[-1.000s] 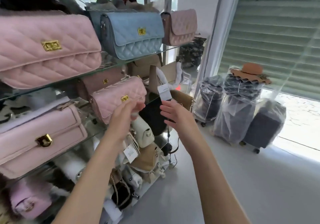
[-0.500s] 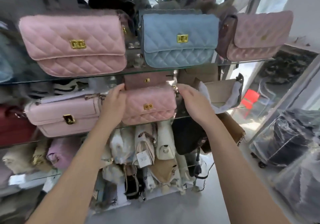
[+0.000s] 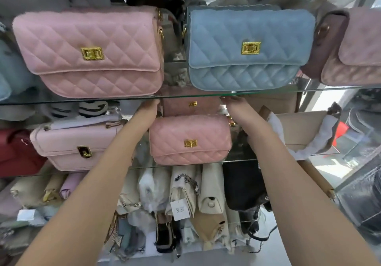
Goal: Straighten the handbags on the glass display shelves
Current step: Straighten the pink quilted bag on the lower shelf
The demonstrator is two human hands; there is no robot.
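On the middle glass shelf a small pink quilted bag with a gold clasp stands upright at the front. Directly behind it stands a dusty-pink bag, partly hidden by the front bag and the upper shelf edge. My left hand is at that rear bag's left end and my right hand at its right end, fingers curled against it. The fingertips are partly hidden under the upper glass shelf.
The upper shelf holds a large pink quilted bag, a blue quilted bag and a mauve bag. A pale pink bag and a paper-wrapped beige bag flank my hands. Cream bags and a black bag crowd the shelf below.
Both hands have left the sides of the front pink quilted bag and reached up and deeper, to the ends of the dusty-pink bag behind it. The view has moved closer to the shelves.
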